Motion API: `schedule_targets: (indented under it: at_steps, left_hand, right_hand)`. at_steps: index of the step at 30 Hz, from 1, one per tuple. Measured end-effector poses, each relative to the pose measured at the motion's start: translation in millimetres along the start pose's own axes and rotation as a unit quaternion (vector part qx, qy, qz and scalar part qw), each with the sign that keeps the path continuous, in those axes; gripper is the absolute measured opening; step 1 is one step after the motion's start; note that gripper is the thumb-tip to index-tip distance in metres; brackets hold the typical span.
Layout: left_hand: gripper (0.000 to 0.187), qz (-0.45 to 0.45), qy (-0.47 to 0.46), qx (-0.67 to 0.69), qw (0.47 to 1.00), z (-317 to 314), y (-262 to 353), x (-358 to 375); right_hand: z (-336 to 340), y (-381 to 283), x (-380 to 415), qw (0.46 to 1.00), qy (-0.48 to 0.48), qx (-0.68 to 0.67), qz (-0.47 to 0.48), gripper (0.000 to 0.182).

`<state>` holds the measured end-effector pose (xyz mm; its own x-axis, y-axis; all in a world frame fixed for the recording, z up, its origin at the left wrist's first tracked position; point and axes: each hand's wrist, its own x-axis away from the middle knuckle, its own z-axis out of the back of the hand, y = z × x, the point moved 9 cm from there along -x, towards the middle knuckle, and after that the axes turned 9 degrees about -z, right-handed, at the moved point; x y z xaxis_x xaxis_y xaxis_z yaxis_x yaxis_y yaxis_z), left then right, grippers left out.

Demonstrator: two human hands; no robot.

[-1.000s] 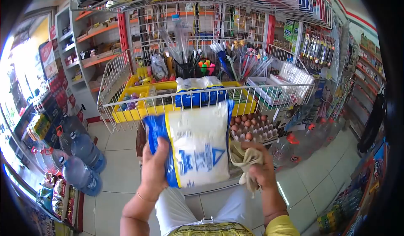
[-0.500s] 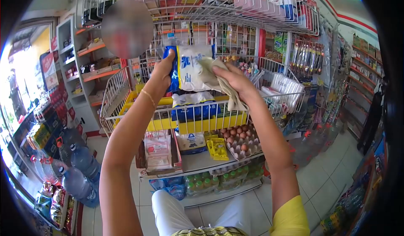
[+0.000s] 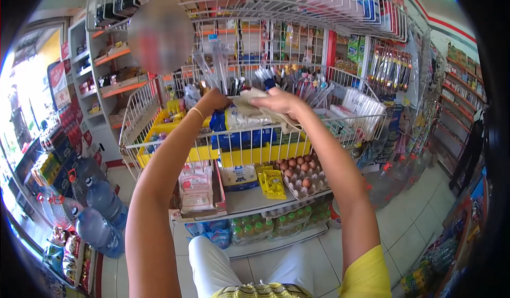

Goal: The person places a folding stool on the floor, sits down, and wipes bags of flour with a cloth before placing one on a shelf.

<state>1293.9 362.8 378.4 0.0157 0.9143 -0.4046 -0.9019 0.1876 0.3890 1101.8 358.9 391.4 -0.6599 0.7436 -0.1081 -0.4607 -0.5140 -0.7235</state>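
My left hand [image 3: 211,102] grips the left end of a white and blue bag [image 3: 240,121] that lies in the wire basket [image 3: 175,145] on top of another bag of the same kind. My right hand [image 3: 280,101] holds a beige cloth [image 3: 254,99] and presses it on the top of the bag. Both arms reach forward over the basket's front rail.
Pens and brushes [image 3: 297,82] stand behind the bags. Below the basket a shelf holds a tray of eggs [image 3: 300,173], yellow packets [image 3: 273,182] and pink packs [image 3: 195,186]. Large water bottles [image 3: 95,213] stand on the floor at the left. Another wire shelf [image 3: 255,0] hangs overhead.
Both hands have come down from head height, and the bag now lies in the basket on the other bag. A second ago I held it low, in front of my body.
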Motion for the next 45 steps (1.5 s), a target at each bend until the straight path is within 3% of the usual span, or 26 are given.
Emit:
schedule_targets:
  at_steps: [3, 6, 8, 10, 11, 12, 13, 14, 15, 16, 18, 19, 21, 22, 24, 25, 26, 28, 30, 32, 34, 37, 39, 42, 44, 45]
  left_hand:
    - [0.047, 0.025, 0.109, -0.166, 0.98, 34.6, 20.0, 19.2]
    - [0.045, -0.131, 0.332, -0.089, 0.93, 86.5, 91.1, 84.7]
    - [0.03, -0.216, 0.433, 0.025, 0.875, 103.4, 134.7, 155.9]
    - [0.02, -0.275, 0.485, 0.077, 0.827, 88.6, 132.7, 225.9]
    - [0.014, -0.23, 0.496, 0.112, 0.829, 64.8, 123.5, 262.6]
    - [0.007, -0.268, 0.52, 0.112, 0.803, 38.5, 120.0, 298.4]
    - [0.001, -0.32, 0.513, 0.158, 0.78, 9.9, 116.1, 319.9]
    - [0.003, -0.278, 0.506, 0.217, 0.787, -28.9, 104.3, 331.4]
    - [0.004, -0.244, 0.454, 0.136, 0.846, -64.3, 98.9, 331.8]
    - [0.012, -0.055, 0.354, 0.284, 0.89, -125.4, 62.5, 320.8]
    - [0.019, 0.2, 0.155, 0.506, 0.824, -233.9, 16.7, 298.2]
    - [0.019, 0.203, 0.151, 0.508, 0.823, -263.3, -1.9, 290.4]
    - [0.022, 0.199, 0.183, 0.548, 0.792, -314.9, -47.2, 267.7]
    - [0.022, 0.194, 0.183, 0.546, 0.794, -333.6, -66.4, 253.0]
    - [0.025, 0.333, 0.258, 0.587, 0.691, -368.8, -112.5, 248.1]
    - [0.022, 0.369, 0.278, 0.637, 0.617, -379.1, -115.9, 242.4]
    - [0.022, 0.364, 0.277, 0.637, 0.621, -381.7, -125.8, 232.7]
    - [0.029, 0.358, 0.194, 0.739, 0.537, -435.5, -162.8, 214.3]
    - [0.036, 0.305, 0.168, 0.782, 0.517, -452.6, -178.0, 195.9]
    - [0.038, 0.401, 0.283, 0.757, 0.431, -438.6, -162.9, 207.6]
    - [0.041, 0.311, 0.235, 0.83, 0.4, -453.2, -176.3, 192.9]
    - [0.04, 0.38, 0.284, 0.784, 0.401, -461.1, -183.1, 201.5]
    - [0.041, 0.33, 0.306, 0.782, 0.431, -443.3, -177.4, 196.0]
    - [0.043, 0.3, 0.337, 0.805, 0.386, -432.4, -169.7, 191.6]
    - [0.05, 0.28, 0.358, 0.787, 0.418, -413.5, -156.0, 186.2]
    - [0.052, 0.3, 0.349, 0.81, 0.362, -417.2, -151.1, 188.2]
  right_hand:
    - [10.6, -5.6, 9.6, 0.991, 0.111, 0.076, -0.014, 0.047]
    - [36.9, -29.4, 88.3, 0.93, 0.303, -0.043, 0.203, 0.041]
    - [36.9, -13.3, 132.7, 0.878, 0.278, -0.23, 0.316, 0.038]
    - [7.6, 36.6, 166.2, 0.885, 0.204, -0.351, 0.23, 0.038]
    - [-10.5, 63.1, 181.6, 0.875, 0.174, -0.396, 0.219, 0.039]
    - [-33.2, 98.2, 183.3, 0.853, 0.159, -0.411, 0.279, 0.043]
    - [-82.7, 138.7, 165.4, 0.771, -0.054, -0.607, 0.185, 0.048]
    - [-127.2, 172.5, 161.2, 0.692, -0.147, -0.696, 0.124, 0.053]
    - [-170.8, 199.7, 160.1, 0.594, -0.22, -0.772, 0.046, 0.057]
    - [-202.9, 216.1, 156.0, 0.572, -0.177, -0.801, 0.014, 0.061]
    - [-266.8, 261.5, 135.7, 0.458, -0.142, -0.873, -0.084, 0.047]
    - [-280.3, 269.2, 129.7, 0.457, -0.138, -0.874, -0.087, 0.047]
    - [-303.1, 303.9, 111.4, 0.572, -0.062, -0.796, -0.19, 0.045]
    - [-314.0, 315.3, 85.1, 0.587, -0.123, -0.784, -0.159, 0.041]
    - [-305.8, 315.3, 59.8, 0.627, -0.035, -0.73, -0.27, 0.032]
    - [-307.0, 319.4, 34.6, 0.626, -0.034, -0.732, -0.265, 0.032]
    - [-296.2, 324.9, 1.4, 0.676, 0.003, -0.71, -0.199, 0.029]
    - [-262.5, 312.8, -34.2, 0.766, 0.098, -0.63, -0.084, 0.023]
    - [-302.5, 368.2, -99.3, 0.745, 0.076, -0.648, -0.141, 0.025]
    - [-293.9, 374.0, -123.2, 0.753, 0.101, -0.625, -0.18, 0.025]
    - [-282.8, 367.4, -128.4, 0.767, 0.127, -0.596, -0.203, 0.025]
    - [-279.8, 363.7, -116.9, 0.786, 0.149, -0.557, -0.225, 0.026]
    - [-280.0, 360.7, -100.0, 0.8, 0.151, -0.533, -0.229, 0.026]
    - [-282.5, 344.3, -69.2, 0.828, 0.133, -0.5, -0.217, 0.027]
    - [-280.4, 315.9, -48.9, 0.855, 0.106, -0.476, -0.178, 0.027]
    - [-280.4, 298.3, -40.5, 0.876, 0.067, -0.46, -0.127, 0.027]
